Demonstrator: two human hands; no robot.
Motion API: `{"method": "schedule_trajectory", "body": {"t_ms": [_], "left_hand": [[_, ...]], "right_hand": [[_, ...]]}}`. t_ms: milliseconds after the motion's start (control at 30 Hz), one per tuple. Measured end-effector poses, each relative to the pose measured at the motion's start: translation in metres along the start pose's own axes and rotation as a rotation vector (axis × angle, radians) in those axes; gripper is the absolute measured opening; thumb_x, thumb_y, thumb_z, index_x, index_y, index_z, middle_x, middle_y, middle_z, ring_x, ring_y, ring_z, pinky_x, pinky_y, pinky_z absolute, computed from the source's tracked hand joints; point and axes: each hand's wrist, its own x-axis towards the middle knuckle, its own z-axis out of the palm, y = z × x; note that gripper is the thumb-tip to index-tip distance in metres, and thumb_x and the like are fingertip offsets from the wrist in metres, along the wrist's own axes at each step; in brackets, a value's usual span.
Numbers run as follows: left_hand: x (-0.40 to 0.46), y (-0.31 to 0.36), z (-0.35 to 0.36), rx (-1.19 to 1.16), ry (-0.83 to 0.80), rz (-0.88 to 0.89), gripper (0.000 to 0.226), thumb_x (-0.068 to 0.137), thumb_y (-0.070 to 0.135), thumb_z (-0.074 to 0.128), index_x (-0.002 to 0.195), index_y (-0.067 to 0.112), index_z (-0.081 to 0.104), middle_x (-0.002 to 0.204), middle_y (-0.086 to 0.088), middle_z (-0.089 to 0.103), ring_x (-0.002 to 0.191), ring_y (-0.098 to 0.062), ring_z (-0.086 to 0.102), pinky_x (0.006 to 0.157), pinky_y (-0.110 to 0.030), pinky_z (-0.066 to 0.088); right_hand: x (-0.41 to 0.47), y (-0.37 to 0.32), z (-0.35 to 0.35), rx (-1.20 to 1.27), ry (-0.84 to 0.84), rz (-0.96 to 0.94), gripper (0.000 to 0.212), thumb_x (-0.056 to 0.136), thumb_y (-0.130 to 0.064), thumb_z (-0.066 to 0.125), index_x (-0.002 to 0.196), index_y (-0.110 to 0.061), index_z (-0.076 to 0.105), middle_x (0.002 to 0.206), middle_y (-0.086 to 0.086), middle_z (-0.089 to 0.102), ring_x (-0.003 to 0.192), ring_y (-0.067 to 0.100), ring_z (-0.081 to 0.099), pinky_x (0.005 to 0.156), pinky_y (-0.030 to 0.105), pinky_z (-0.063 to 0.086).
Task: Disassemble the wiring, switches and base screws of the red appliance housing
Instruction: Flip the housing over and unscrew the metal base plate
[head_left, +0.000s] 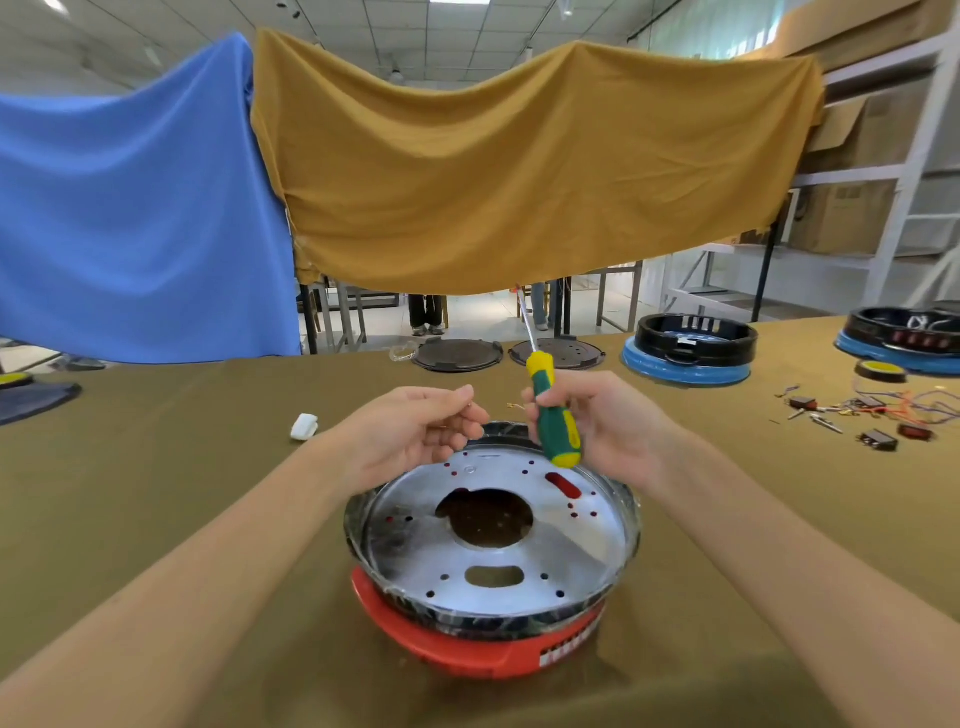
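The red appliance housing (467, 649) sits on the table in front of me, with a shiny perforated metal plate (571, 551) in its black rim. Above its far edge my right hand (597, 426) grips a green and yellow screwdriver (553, 415) by the handle, with the shaft pointing up and away. Just left of it, my left hand (415, 431) hovers with fingers curled and fingertips pinched together; whether something small is between them I cannot tell.
A white plug (304, 426) lies left of the hands. Removed switches, screws and wires (872, 415) lie at the right. Two blue-based housings (685, 358) (904, 343), two black round covers (457, 355) and a tape roll (880, 370) stand at the back. Cloths hang beyond the table.
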Motion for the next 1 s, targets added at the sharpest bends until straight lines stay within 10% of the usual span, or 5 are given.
{"method": "schedule_trajectory", "body": {"t_ms": [200,433,667,800,1000], "left_hand": [[-0.001,-0.001,0.014,0.062,-0.081,0.008,0.032,0.083,0.032,0.062,0.091,0.003,0.071,0.073,-0.005,0.067,0.062,-0.01,0.057,0.058,-0.018,0.051],[-0.006,0.0,0.023,0.134,-0.081,0.025,0.035,0.089,0.039,0.056,0.083,0.007,0.068,0.068,-0.005,0.064,0.058,-0.01,0.056,0.056,-0.018,0.049],[-0.017,-0.005,-0.008,1.025,0.465,0.223,0.002,0.095,0.03,0.062,0.096,0.028,0.063,0.091,0.013,0.064,0.085,0.0,0.06,0.068,-0.013,0.04],[-0.023,-0.021,-0.035,0.756,0.432,-0.129,0.032,0.092,0.029,0.067,0.121,0.024,0.055,0.112,0.006,0.058,0.103,-0.014,0.056,0.077,-0.024,0.041],[-0.027,-0.037,-0.033,0.446,0.386,-0.302,0.018,0.088,0.008,0.06,0.102,0.0,0.069,0.101,-0.022,0.073,0.094,-0.037,0.071,0.096,-0.056,0.049]], "right_hand": [[-0.003,0.012,0.014,-0.546,0.039,-0.224,0.016,0.086,-0.005,0.075,0.101,-0.004,0.07,0.067,0.002,0.062,0.056,0.011,0.053,0.056,0.022,0.049],[-0.014,0.017,0.012,-0.642,0.048,-0.324,0.012,0.09,-0.018,0.072,0.093,-0.006,0.07,0.064,0.004,0.061,0.055,0.011,0.054,0.056,0.018,0.049],[-0.018,-0.003,-0.055,-0.766,0.405,-0.257,0.01,0.09,-0.014,0.068,0.084,-0.006,0.066,0.065,0.002,0.062,0.048,0.008,0.053,0.052,0.022,0.049],[-0.023,0.015,-0.101,-0.922,0.511,-0.062,0.013,0.089,-0.01,0.067,0.082,0.001,0.066,0.071,0.012,0.063,0.053,0.016,0.052,0.054,0.028,0.048],[-0.024,0.026,-0.117,-1.06,0.548,0.125,0.006,0.086,-0.009,0.071,0.088,-0.005,0.073,0.067,0.01,0.068,0.052,0.015,0.058,0.052,0.026,0.052]]}}
